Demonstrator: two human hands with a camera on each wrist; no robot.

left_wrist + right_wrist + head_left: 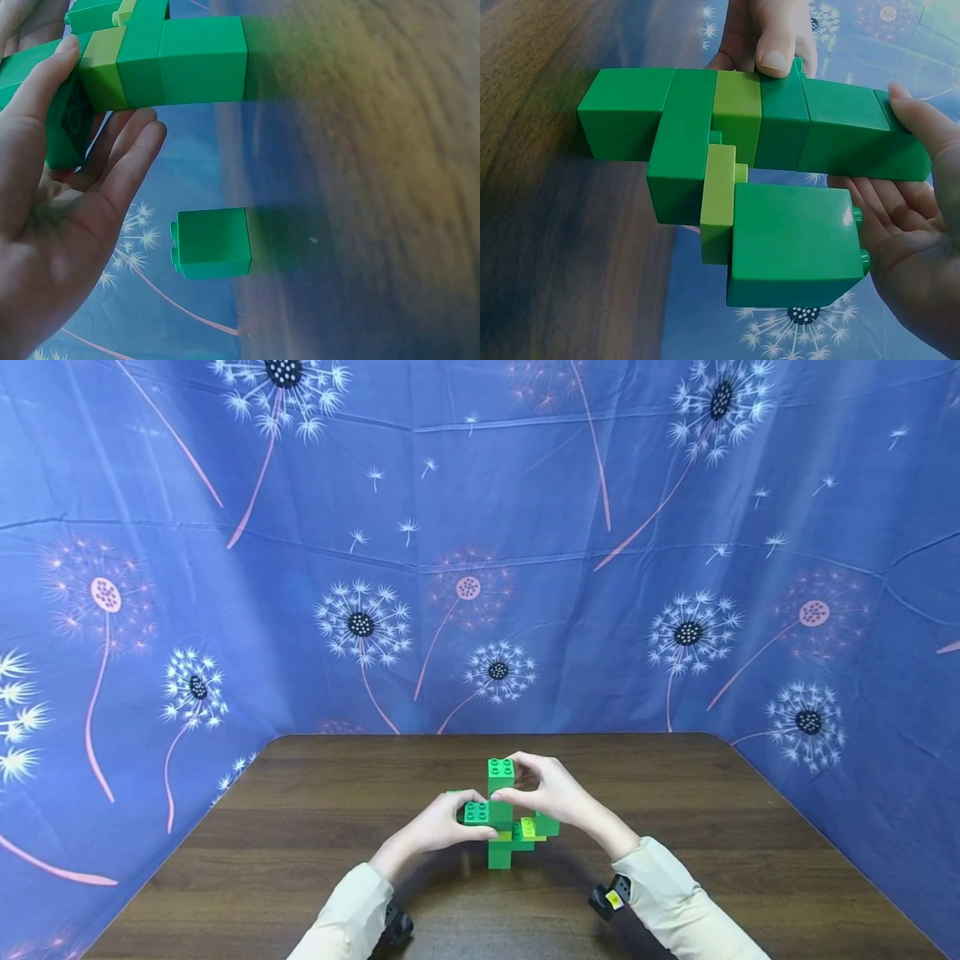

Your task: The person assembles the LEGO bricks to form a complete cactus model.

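Observation:
A tower of green toy building bricks [499, 857] stands upright on the table, with lime-green bricks [736, 120] among the darker ones. My left hand [441, 823] grips the tower at mid-height, around the brick that sticks out to the left; its thumb lies along the near side. Higher up, my right hand [553, 790] pinches the top brick [501, 782], thumb in front and fingers behind. On the tower's right side, a lime-green piece [718, 202] carries a large green brick [795, 236]. Both hands hide part of the tower.
A loose green brick [214, 244] stands on the table apart from the tower, mostly behind my left hand in the head view. The brown wooden table [300, 860] ends at a blue dandelion-print cloth [420, 610] hanging behind and beside it.

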